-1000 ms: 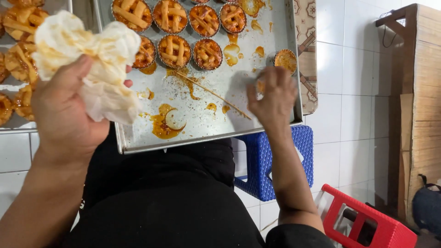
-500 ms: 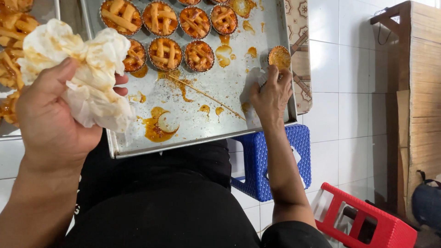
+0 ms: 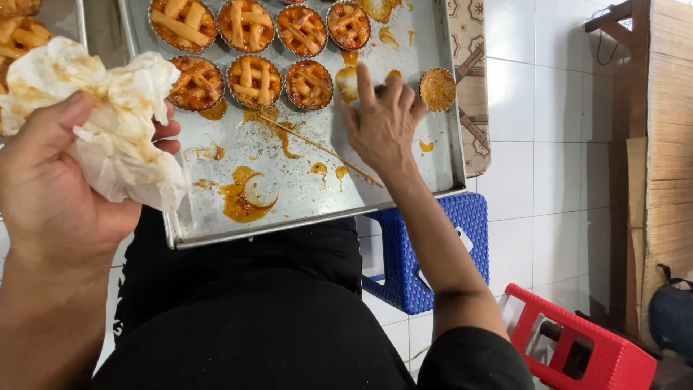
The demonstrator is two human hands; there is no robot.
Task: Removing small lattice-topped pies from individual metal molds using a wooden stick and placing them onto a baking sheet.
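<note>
A metal baking tray (image 3: 310, 206) smeared with orange jam rests over my lap. Several lattice-topped tarts (image 3: 254, 78) stand in rows at its far end. A single small tart (image 3: 437, 88) sits alone near the tray's right rim. My left hand (image 3: 54, 180) grips a crumpled, jam-stained paper tissue (image 3: 108, 119) above the tray's left edge. My right hand (image 3: 382, 123) lies over the tray with fingers spread, its index finger reaching toward a jam blob beside the tart rows. A thin wooden skewer (image 3: 317, 148) lies on the tray, running under that hand.
A second tray with more pastries (image 3: 22, 36) sits at the far left. A blue plastic stool (image 3: 426, 253) stands under the tray's right corner and a red stool (image 3: 577, 347) at the lower right. Wooden boards (image 3: 664, 144) lean on the right over white floor tiles.
My right hand has moved from the lone tart at the right rim leftward and farther onto the tray. The left hand with the tissue stayed roughly in place.
</note>
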